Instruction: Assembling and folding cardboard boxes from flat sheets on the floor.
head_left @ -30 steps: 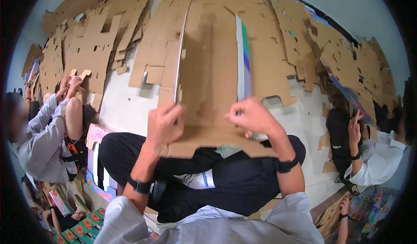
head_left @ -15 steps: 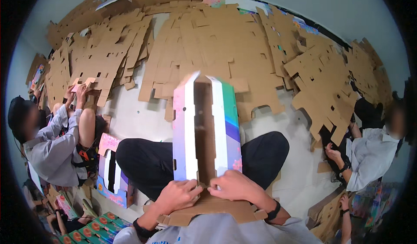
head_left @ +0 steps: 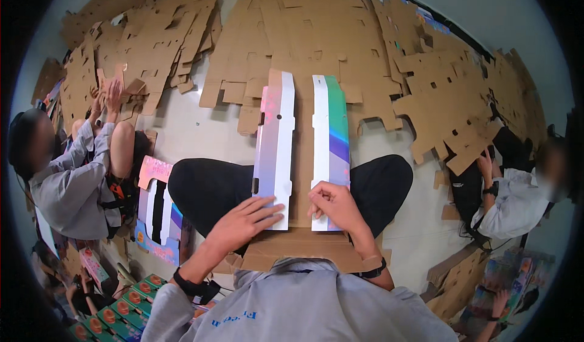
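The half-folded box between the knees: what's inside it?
Inside the half-folded box, I see only bare brown cardboard through the middle gap. Its side flaps hide whatever is under them.

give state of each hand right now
Left hand: open, laid on the left flap.
Right hand: fingers curled at the right flap; whether gripping cannot be told.

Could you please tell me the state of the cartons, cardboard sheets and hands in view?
Lap carton: partly folded, open between its two side panels
Near end flap: unfolded, lying toward the person
Left hand: open, fingers on the left panel
Right hand: fingers curled, at the right panel
Floor carton: folded, slot open
Cardboard sheets: flat, overlapping
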Available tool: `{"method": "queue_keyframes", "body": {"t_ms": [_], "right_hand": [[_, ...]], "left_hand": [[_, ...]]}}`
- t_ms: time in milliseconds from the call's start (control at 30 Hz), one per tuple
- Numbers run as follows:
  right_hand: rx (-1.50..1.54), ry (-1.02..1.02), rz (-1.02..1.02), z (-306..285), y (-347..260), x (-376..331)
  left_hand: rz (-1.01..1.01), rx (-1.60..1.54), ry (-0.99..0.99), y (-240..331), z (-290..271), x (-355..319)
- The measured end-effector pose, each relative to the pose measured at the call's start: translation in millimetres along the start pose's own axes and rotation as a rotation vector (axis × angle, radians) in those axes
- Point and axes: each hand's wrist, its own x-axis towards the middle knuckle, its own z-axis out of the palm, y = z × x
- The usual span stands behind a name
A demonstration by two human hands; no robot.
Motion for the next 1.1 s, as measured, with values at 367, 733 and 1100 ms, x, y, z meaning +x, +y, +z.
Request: {"method": "queue_keyframes", "body": {"t_ms": [367, 733, 1100], "right_hand": [[1.449, 0.259, -0.106, -46.8, 41.5, -19.0], [0.739, 0.421, -0.304, -27.7, 38.5, -68.9], [-0.291, 0.248, -0.332, -16.8, 36.2, -73.9]], "left_hand": [[-0.148, -0.663, 0.446, 15.2, 56.7, -19.0], [-0.552, -1.17, 0.575, 12.8, 71.3, -14.2], [-0.666, -1.204, 0.649, 18.7, 74.8, -3.5]]}}
